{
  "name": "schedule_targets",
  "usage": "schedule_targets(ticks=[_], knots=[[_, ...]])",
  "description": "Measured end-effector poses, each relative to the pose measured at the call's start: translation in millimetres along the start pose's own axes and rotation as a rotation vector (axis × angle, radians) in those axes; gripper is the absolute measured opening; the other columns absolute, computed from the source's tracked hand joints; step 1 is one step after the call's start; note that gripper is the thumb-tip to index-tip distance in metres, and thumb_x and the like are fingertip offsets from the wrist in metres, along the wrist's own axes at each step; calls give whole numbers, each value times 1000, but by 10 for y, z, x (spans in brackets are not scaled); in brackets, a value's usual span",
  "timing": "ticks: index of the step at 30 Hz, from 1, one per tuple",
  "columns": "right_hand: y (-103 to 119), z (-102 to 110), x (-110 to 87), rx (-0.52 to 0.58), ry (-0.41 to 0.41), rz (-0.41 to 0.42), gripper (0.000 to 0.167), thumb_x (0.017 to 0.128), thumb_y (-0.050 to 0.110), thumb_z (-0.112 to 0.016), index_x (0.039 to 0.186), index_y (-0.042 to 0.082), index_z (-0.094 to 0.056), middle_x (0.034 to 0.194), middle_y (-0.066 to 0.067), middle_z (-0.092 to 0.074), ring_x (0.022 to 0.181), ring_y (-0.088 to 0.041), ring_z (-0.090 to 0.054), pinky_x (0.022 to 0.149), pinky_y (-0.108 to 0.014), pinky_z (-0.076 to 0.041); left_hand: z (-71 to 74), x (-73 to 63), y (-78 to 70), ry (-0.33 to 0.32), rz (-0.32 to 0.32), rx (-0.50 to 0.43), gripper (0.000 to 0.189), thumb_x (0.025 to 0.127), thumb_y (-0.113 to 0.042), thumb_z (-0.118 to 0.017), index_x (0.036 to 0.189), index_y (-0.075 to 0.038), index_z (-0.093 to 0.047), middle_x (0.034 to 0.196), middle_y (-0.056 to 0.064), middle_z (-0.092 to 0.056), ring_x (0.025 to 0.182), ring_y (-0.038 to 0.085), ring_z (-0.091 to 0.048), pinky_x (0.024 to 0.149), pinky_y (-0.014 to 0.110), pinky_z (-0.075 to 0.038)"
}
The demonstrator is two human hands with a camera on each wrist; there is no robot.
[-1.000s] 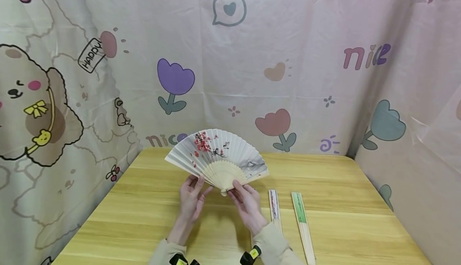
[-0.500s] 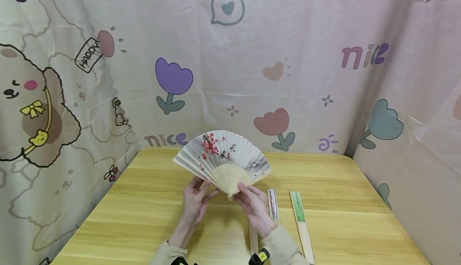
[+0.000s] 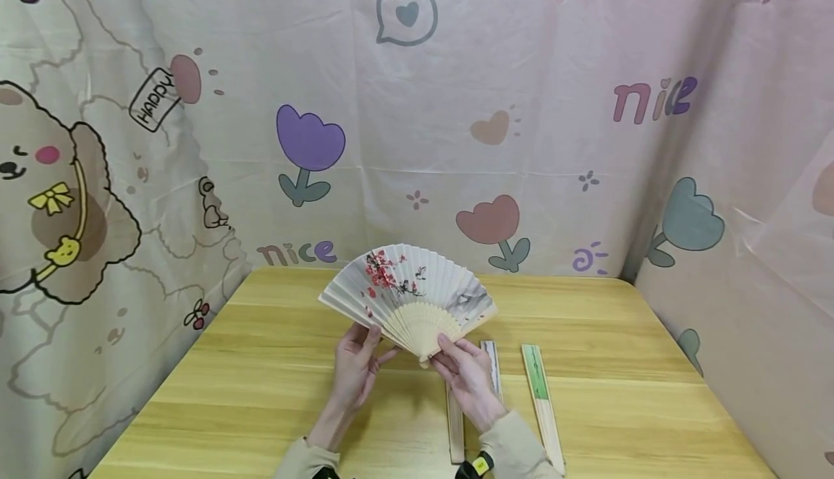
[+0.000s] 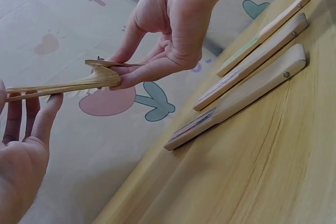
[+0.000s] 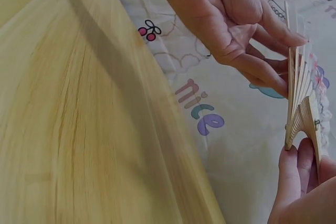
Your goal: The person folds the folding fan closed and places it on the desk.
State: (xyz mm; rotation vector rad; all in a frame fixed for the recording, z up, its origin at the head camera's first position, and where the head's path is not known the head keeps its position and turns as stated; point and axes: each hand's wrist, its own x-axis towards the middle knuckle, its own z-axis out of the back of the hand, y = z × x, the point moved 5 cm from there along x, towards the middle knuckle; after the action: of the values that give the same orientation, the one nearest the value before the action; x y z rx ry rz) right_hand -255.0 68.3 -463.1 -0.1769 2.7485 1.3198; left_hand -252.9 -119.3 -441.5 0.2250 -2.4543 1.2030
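Note:
A spread folding fan [image 3: 417, 291], white with red blossoms and pale wooden ribs, is held up over the table. My left hand [image 3: 354, 367] pinches its left edge, thumb in front and fingers behind. At the lower right, close to the pivot, my right hand [image 3: 468, 374] grips the end rib between thumb and fingers. The left wrist view shows the fan's ribs [image 4: 68, 85] nearly edge-on between both hands. Seen from the right wrist, the ribs [image 5: 299, 82] stand slightly apart, and the left fingers touch the outer one.
Three folded fans lie side by side on the wooden table [image 3: 228, 407]: one with a green band [image 3: 543, 407], a white-banded fan [image 3: 491, 363] partly behind the right hand, and a third fan [image 3: 455, 421] near the right wrist. A printed cloth [image 3: 404, 103] hangs behind the table.
Both hands have carried the spread fan a little to the right and down. It stays about equally wide. The head view has turned slightly right.

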Motion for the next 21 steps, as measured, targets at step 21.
schedule_targets(ticks=[21], knots=[[-5, 55, -16, -15, -50, -76, 21, 94, 6, -68, 75, 15, -69, 79, 0, -76, 72, -8, -72, 74, -23, -67, 2, 24, -13, 17, -20, -30, 36, 101, 7, -48, 121, -15, -69, 113, -1, -73, 98, 10, -73, 84, 33, -65]])
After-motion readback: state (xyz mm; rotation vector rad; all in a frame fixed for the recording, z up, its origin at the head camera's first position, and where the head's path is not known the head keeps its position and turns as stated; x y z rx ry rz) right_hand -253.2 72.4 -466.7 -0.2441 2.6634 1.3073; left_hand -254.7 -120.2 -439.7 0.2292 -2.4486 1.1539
